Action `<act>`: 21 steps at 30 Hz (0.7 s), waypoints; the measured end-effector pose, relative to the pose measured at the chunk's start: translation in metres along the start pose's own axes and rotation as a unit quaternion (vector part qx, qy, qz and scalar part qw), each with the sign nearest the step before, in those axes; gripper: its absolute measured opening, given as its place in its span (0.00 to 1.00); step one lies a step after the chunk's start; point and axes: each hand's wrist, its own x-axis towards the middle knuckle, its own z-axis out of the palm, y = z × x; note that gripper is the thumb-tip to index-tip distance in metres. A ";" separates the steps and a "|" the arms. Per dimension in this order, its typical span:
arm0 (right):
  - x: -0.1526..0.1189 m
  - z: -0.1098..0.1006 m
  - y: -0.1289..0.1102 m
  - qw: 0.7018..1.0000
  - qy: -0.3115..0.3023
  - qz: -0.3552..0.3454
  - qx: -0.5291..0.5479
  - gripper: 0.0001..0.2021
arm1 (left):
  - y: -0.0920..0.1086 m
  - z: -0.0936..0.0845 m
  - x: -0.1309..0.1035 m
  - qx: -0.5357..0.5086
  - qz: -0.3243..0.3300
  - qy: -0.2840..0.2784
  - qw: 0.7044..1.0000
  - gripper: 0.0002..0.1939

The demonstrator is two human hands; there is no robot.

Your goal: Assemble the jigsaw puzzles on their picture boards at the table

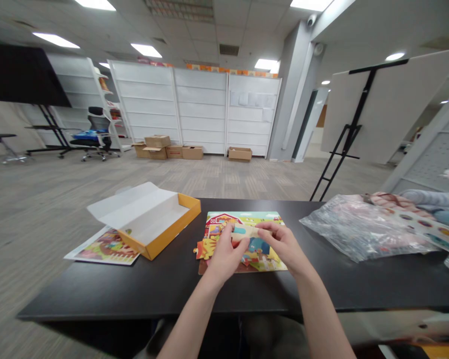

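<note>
Between my two hands is a pale puzzle piece (250, 231) with a teal patch, held just above a colourful farm-scene puzzle board (224, 219). My left hand (226, 252) pinches the piece's left end, and my right hand (279, 242) grips its right end with thumb and fingers. An orange-yellow puzzle piece (205, 248) lies at the board's left side, sticking out past its edge. Part of the board's middle is hidden under my hands. A blue animal picture shows on the board below the held piece.
An open yellow box (172, 228) with a white lid stands left on the black table (164, 286), beside a printed picture sheet (103, 249). A clear plastic bag (355, 227) with soft items lies at the right. Beyond stand an easel (353, 114) and cardboard boxes (157, 142).
</note>
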 end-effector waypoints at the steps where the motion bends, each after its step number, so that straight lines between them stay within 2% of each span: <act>1: 0.000 0.001 -0.001 1.000 -0.007 -0.002 0.000 0.21 | 0.001 0.000 -0.001 0.019 0.009 -0.004 1.000 0.12; 6: 0.000 0.002 -0.001 1.000 -0.013 0.001 0.007 0.18 | 0.008 0.001 -0.005 0.097 0.038 -0.020 0.994 0.08; 10: -0.003 0.004 -0.004 0.999 -0.040 0.009 -0.002 0.18 | 0.010 0.001 -0.009 0.129 0.035 -0.035 0.990 0.08; 12: -0.004 0.002 -0.006 0.999 -0.042 0.014 -0.011 0.19 | 0.008 0.001 -0.009 0.139 0.035 -0.033 0.989 0.10; 14: 0.001 -0.004 -0.010 0.999 -0.037 0.029 -0.007 0.20 | 0.005 0.001 -0.009 0.124 0.040 -0.030 0.991 0.16; 17: 0.023 -0.023 -0.019 0.999 -0.007 0.052 -0.007 0.23 | 0.002 -0.005 -0.006 0.088 0.049 -0.025 0.995 0.24; 19: 0.051 -0.038 -0.024 0.998 0.024 0.056 -0.025 0.24 | 0.002 -0.012 -0.003 0.115 0.067 -0.012 0.991 0.22; 21: 0.084 -0.050 -0.027 0.996 0.010 0.065 -0.060 0.25 | 0.004 -0.020 -0.001 0.181 0.089 -0.007 0.979 0.20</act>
